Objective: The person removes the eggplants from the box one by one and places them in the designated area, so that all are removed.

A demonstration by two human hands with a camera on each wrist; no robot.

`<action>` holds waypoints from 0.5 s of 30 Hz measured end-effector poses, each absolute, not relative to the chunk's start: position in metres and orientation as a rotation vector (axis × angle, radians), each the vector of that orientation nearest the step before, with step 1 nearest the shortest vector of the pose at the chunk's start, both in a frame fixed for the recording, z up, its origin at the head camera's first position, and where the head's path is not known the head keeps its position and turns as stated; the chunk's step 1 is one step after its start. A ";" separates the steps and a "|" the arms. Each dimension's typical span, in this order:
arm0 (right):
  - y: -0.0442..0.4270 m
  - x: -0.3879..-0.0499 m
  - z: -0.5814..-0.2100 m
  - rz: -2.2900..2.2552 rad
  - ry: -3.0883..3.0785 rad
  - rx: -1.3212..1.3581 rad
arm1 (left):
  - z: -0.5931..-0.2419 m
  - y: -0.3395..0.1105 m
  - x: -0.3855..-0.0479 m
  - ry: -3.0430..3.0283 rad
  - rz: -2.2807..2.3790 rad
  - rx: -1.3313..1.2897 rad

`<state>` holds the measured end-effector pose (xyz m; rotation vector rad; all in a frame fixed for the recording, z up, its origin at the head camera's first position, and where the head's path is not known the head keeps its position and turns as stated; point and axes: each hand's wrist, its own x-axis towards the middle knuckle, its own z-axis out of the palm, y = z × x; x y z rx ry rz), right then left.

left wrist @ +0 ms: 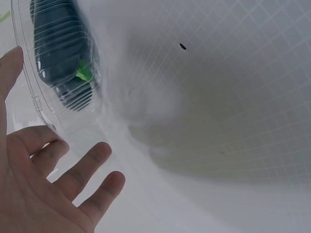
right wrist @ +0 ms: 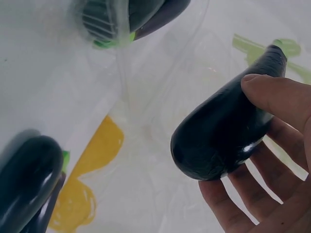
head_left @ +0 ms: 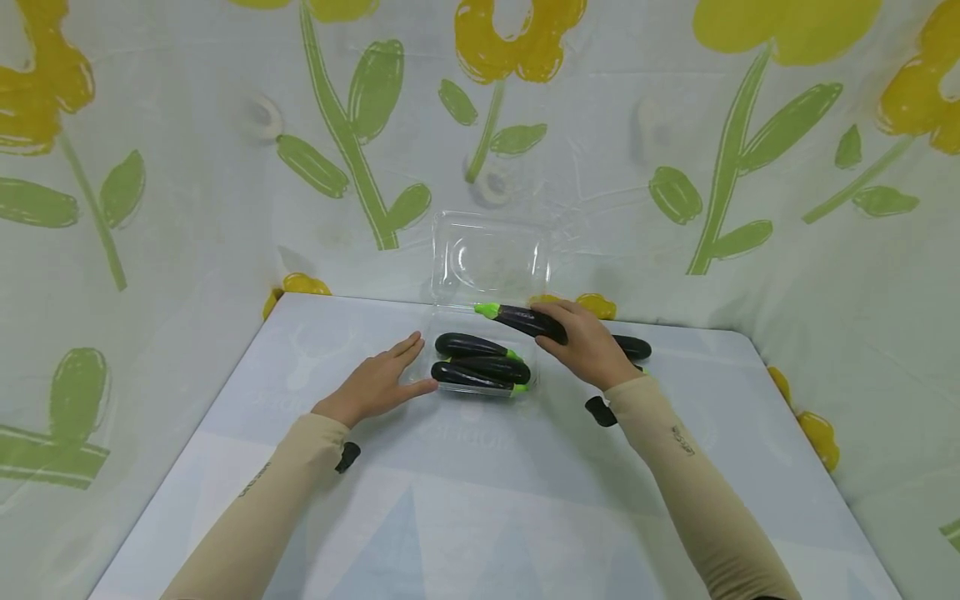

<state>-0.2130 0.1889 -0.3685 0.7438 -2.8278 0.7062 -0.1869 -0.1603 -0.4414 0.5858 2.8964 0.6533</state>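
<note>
My right hand holds a dark eggplant with a bright green cap, raised at the right of a clear plastic box. In the right wrist view, thumb and fingers grip that eggplant along its sides. Several eggplants lie in the box, whose clear lid stands open at the back. At the box's left side is my left hand, fingers extended and thumb near the front corner. The left wrist view shows its spread fingers beside the box's ribbed wall.
More eggplants lie on the table right of the box, partly hidden behind my right hand; the right wrist view shows two of these eggplants. A flower-printed curtain hangs behind the pale table.
</note>
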 end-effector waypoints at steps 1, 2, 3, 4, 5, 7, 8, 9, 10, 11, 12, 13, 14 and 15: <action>0.191 -0.212 -0.368 0.705 -2.827 0.735 | -0.441 -0.160 -0.187 2.896 0.653 0.586; 0.193 -0.211 -0.368 0.704 -2.827 0.723 | -0.441 -0.160 -0.187 2.897 0.652 0.586; 0.195 -0.210 -0.368 0.702 -2.827 0.714 | -0.441 -0.160 -0.187 2.897 0.653 0.584; 0.197 -0.209 -0.368 0.699 -2.827 0.704 | -0.442 -0.160 -0.188 2.897 0.654 0.582; 0.200 -0.209 -0.368 0.692 -2.826 0.695 | -0.442 -0.160 -0.188 2.898 0.656 0.581; 0.204 -0.208 -0.368 0.689 -2.818 0.685 | -0.443 -0.160 -0.188 2.899 0.656 0.580; 0.206 -0.207 -0.368 0.689 -2.813 0.686 | -0.443 -0.161 -0.188 2.900 0.655 0.580; 0.209 -0.207 -0.368 0.688 -2.811 0.685 | -0.443 -0.161 -0.188 2.898 0.658 0.580; 0.211 -0.206 -0.368 0.688 -2.806 0.684 | -0.444 -0.161 -0.188 2.898 0.658 0.583; 0.214 -0.205 -0.368 0.689 -2.804 0.685 | -0.444 -0.162 -0.188 2.898 0.657 0.586; 0.216 -0.205 -0.368 0.692 -2.802 0.682 | -0.445 -0.162 -0.188 2.896 0.658 0.589; 0.219 -0.204 -0.368 0.695 -2.800 0.681 | -0.445 -0.162 -0.188 2.895 0.658 0.589; 0.222 -0.203 -0.368 0.696 -2.800 0.676 | -0.445 -0.162 -0.188 2.893 0.656 0.587; 0.225 -0.203 -0.368 0.698 -2.797 0.673 | -0.445 -0.162 -0.188 2.893 0.661 0.591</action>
